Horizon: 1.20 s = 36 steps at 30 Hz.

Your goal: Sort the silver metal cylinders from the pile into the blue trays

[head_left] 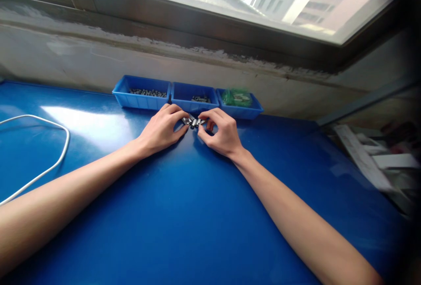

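My left hand (162, 128) comes in from the left, thumb and fingers pinched at the near side of a small cluster of silver and black metal pieces (193, 122). From the other side my right hand (223, 132) curls its thumb and fingertips round the right end of the same cluster. The pieces look like short cylinders, too small and blurred to name exactly. Both hands are close to the blue tabletop, just in front of the middle blue bin (194, 106). Fingertips hide part of the pieces.
Beside the middle bin stand a left blue bin (141, 100) of small metal parts and a right blue bin (241, 112) holding a green plastic bag (237, 97). A white cable (66, 144) loops over the blue table (184, 215). Behind are a wall and window; blurred items lie at right.
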{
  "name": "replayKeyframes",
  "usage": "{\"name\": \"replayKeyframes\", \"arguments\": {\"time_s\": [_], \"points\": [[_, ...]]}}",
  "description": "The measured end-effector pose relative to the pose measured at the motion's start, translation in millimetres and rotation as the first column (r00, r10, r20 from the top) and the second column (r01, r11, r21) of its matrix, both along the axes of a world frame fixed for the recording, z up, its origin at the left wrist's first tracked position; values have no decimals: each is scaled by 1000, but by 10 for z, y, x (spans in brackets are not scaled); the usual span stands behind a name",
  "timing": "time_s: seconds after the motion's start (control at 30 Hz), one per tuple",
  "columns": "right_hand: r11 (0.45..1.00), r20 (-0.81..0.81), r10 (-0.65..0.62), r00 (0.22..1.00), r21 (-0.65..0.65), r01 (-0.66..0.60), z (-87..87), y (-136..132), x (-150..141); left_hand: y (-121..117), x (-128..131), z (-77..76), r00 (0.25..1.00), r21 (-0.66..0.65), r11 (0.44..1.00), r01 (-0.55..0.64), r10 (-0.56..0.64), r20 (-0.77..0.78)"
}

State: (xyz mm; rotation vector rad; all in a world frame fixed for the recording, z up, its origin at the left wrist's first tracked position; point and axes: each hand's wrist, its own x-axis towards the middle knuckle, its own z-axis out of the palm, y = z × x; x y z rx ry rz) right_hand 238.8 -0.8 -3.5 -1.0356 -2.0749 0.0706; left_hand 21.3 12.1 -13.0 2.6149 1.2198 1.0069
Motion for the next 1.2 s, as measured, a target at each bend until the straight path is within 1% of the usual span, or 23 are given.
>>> {"name": "replayKeyframes", "arguments": {"time_s": [0.1,0.27,0.33,0.43,0.57,0.67,0.77,0.87,1.1,1.2], "points": [[999,-42,17,999,50,-15,-3,42,21,8,-4,-2,1000,0,1000,9,-9,-4],[984,6,47,999,173,-47,-30,77,41,9,0,-6,1000,9,1000,8,-8,-7],[974,3,39,999,223,-38,-36,80,28,6,6,-7,1000,20,1000,24,-24,-13],[968,-92,-2,996,249,25,-31,103,-8,-1,18,-7,995,41,995,94,-93,-47],[960,-284,-108,953,221,174,-18,200,-29,-19,30,6,976,32,981,194,-189,-111],[958,-324,-171,930,167,234,-15,272,-3,-36,35,27,962,3,973,230,-227,-151],[961,-300,-212,930,107,253,-11,287,27,-44,36,38,957,-8,968,250,-249,-146],[963,-254,-213,943,109,247,-1,244,25,-36,30,31,957,0,963,271,-270,-105],[975,-126,-144,982,151,162,-6,138,-19,-12,8,16,948,62,947,314,-309,-77],[982,-101,-97,990,154,112,-21,136,-18,-21,8,25,948,46,948,315,-312,-64]]}}
